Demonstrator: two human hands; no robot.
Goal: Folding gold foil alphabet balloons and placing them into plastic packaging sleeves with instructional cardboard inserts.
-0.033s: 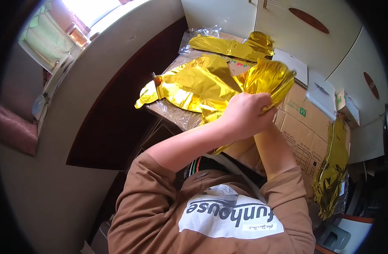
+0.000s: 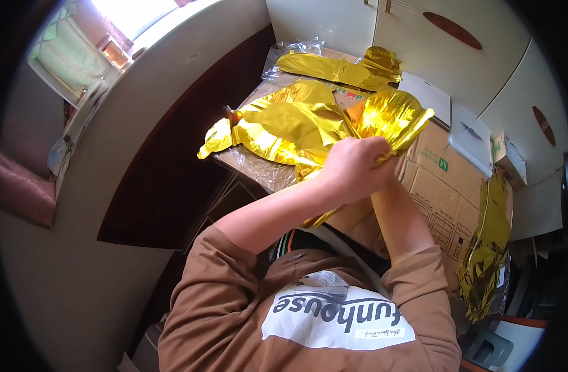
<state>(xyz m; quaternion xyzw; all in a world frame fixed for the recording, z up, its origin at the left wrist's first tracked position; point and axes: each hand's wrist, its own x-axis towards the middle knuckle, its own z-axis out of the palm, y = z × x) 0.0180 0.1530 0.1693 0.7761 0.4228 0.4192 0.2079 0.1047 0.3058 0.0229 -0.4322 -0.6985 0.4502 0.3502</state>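
A crinkled, limp piece of gold foil point(image 2: 290, 124) spreads over the middle of the cardboard-covered table. Its right part is bunched upward, with a rounded, shiny end standing above my hands. My left hand point(image 2: 358, 166) is closed around the gathered foil. My right hand point(image 2: 389, 166) meets it from the right and is mostly hidden behind the left hand, so its fingers do not show. At the foil's left end, a small reddish-brown object point(image 2: 233, 116) sits by a narrowed neck, with a short tail of foil beyond it.
Another folded gold foil piece point(image 2: 339, 69) lies at the table's back. A long foil bundle point(image 2: 485, 248) hangs along the right edge. Flattened cardboard point(image 2: 442, 192) covers the table. A knife point(image 2: 470, 128) rests on a whitish board point(image 2: 473, 146) near a small box point(image 2: 509, 158). White cabinets point(image 2: 414, 37) stand behind.
The bunched foil end has dipped and flattened slightly toward the right, catching more light. My hands have shifted only a little.
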